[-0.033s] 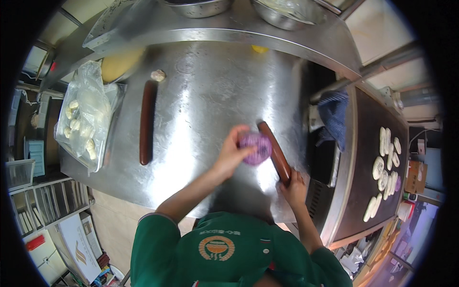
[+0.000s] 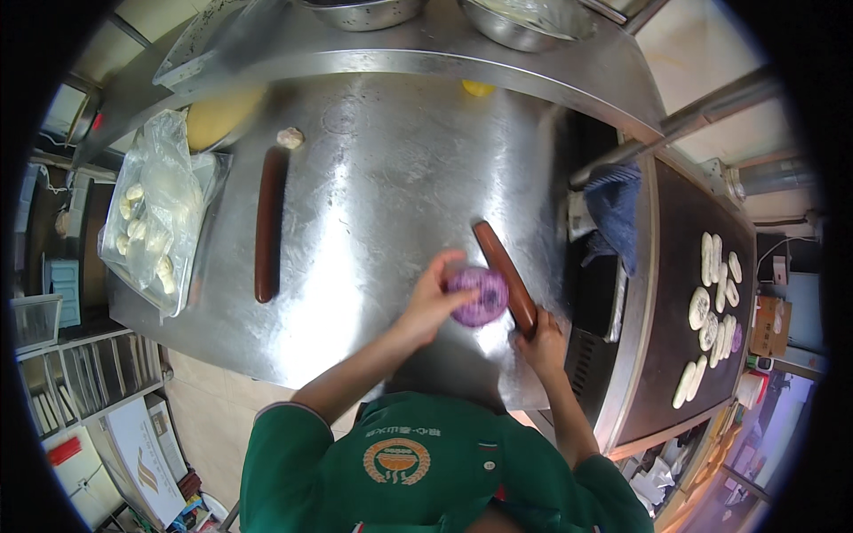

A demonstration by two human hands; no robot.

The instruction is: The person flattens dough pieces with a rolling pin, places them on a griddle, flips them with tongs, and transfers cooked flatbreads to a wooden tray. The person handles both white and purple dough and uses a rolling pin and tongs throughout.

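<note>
My left hand [image 2: 435, 298] pinches the edge of a round, flat purple dough disc [image 2: 480, 297], darker in places, near the front of the steel table [image 2: 391, 186]. Beside the disc's right edge lies a brown rolling pin [image 2: 505, 274], slanting away from me to the left. My right hand [image 2: 541, 345] is closed around the pin's near end. Whether disc and pin touch is hard to tell. A second brown rolling pin [image 2: 268, 226] rests on the left of the table, with a small pale dough lump [image 2: 290, 138] by its far end.
At the left, a tray [image 2: 209, 191] holds pale dough pieces under plastic. Metal bowls [image 2: 362, 14] stand on a raised shelf [image 2: 391, 62] along the back. To the right are a blue cloth [image 2: 613, 209] and a dark griddle [image 2: 662, 355] bearing several pale dough pieces and a purple one.
My left hand has brought the purple disc a little nearer to me. My right hand keeps its hold on the rolling pin. The whole view has shifted slightly.
</note>
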